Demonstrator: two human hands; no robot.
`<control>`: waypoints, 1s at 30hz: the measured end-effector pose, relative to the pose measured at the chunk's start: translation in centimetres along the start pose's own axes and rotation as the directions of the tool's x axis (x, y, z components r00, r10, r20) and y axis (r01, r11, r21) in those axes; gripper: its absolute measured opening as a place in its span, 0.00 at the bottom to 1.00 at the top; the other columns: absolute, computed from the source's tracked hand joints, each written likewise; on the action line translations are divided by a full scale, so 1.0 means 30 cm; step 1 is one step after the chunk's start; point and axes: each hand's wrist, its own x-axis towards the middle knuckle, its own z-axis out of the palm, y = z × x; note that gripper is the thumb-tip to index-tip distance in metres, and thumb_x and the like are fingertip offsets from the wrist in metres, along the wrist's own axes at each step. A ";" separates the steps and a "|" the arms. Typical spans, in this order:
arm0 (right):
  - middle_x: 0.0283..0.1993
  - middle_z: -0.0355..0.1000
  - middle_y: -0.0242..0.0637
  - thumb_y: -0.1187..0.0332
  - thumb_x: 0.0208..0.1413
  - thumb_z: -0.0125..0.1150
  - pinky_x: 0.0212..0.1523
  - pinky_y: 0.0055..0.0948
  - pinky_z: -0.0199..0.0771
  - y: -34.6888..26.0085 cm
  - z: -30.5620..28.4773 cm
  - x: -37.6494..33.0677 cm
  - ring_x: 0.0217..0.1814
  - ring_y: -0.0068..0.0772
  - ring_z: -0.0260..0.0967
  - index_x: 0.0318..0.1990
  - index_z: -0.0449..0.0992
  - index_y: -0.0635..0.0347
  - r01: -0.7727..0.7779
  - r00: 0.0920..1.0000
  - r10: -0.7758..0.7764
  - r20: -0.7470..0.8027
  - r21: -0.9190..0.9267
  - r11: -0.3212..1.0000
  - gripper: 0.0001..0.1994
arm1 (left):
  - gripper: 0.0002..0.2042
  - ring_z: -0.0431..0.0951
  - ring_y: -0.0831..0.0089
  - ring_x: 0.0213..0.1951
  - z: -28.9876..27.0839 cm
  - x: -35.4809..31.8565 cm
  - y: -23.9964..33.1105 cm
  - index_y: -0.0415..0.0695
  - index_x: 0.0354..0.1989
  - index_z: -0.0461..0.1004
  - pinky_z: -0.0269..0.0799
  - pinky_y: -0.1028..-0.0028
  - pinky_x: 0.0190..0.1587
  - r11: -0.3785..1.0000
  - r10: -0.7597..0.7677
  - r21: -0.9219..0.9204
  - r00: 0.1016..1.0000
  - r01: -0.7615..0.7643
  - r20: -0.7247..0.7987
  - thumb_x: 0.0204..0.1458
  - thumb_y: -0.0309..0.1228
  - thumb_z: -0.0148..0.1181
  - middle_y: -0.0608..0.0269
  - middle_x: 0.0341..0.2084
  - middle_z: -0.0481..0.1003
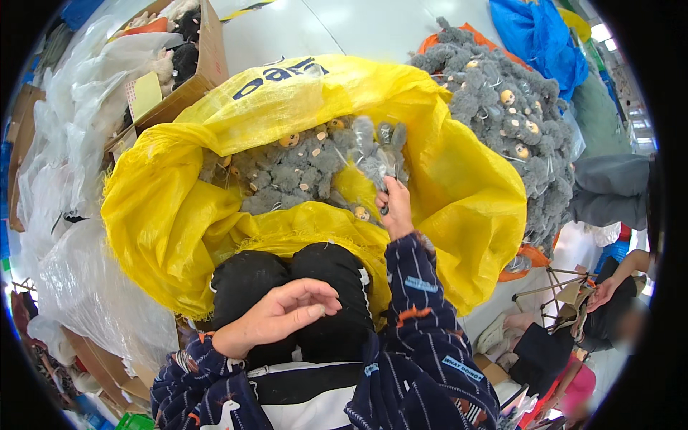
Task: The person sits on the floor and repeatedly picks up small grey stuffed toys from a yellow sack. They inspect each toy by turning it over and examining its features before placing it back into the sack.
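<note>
I see a bright, evenly lit scene, with soft shadows inside the yellow sack (473, 208). Pale sheen washes the floor (365, 29) at twelve o'clock; glare streaks the clear plastic (93, 279) toward nine. Edges curve into black, and a person (610, 312) near four is partly blurred.

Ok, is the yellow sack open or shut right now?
Open. The yellow sack gapes wide, gray plush toys show inside, and the right hand holds one at its mouth.
</note>
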 end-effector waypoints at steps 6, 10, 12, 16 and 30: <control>0.22 0.61 0.24 0.73 0.48 0.51 0.16 0.18 0.49 -0.226 0.136 -0.420 0.15 0.14 0.50 0.37 0.69 0.61 0.152 0.959 -0.093 0.269 -0.209 0.966 0.07 | 0.14 0.67 0.76 0.49 0.019 -0.003 -0.036 0.38 0.51 0.64 0.62 0.75 0.52 0.943 0.275 0.241 0.946 -0.231 -0.170 0.56 0.26 0.48 0.63 0.44 0.68; 0.24 0.65 0.24 0.73 0.45 0.53 0.22 0.15 0.55 -0.310 0.172 -0.673 0.21 0.12 0.57 0.36 0.71 0.63 0.263 0.881 -0.073 0.468 -0.355 0.897 0.09 | 0.21 0.67 0.61 0.50 0.016 -0.048 -0.004 0.36 0.51 0.63 0.61 0.70 0.53 0.346 0.702 0.886 0.712 -0.309 -0.025 0.48 0.26 0.57 0.50 0.46 0.66; 0.26 0.67 0.24 0.73 0.43 0.54 0.26 0.14 0.58 -0.332 0.181 -0.783 0.25 0.12 0.60 0.34 0.72 0.64 0.330 0.832 -0.036 0.554 -0.441 0.835 0.09 | 0.28 0.63 0.59 0.54 0.033 -0.086 0.026 0.36 0.53 0.61 0.55 0.68 0.57 0.264 0.746 0.917 0.666 -0.300 0.003 0.43 0.30 0.61 0.50 0.51 0.64; 0.27 0.68 0.23 0.73 0.41 0.54 0.30 0.14 0.60 -0.367 0.176 -0.892 0.28 0.12 0.62 0.30 0.73 0.62 0.338 0.667 0.171 0.725 -0.499 0.798 0.06 | 0.32 0.59 0.62 0.57 0.069 -0.182 0.071 0.37 0.54 0.61 0.51 0.69 0.59 0.447 0.585 0.755 0.795 -0.480 0.159 0.38 0.33 0.66 0.53 0.54 0.62; 0.42 0.71 0.34 0.73 0.48 0.61 0.41 0.20 0.67 -0.085 0.251 -0.980 0.39 0.19 0.67 0.46 0.69 0.68 0.498 0.746 -0.170 0.644 -0.369 0.785 0.17 | 0.08 0.71 0.82 0.33 0.081 -0.212 -0.091 0.37 0.41 0.72 0.67 0.78 0.37 0.609 0.691 0.685 0.691 -0.399 -0.212 0.55 0.26 0.50 0.67 0.29 0.75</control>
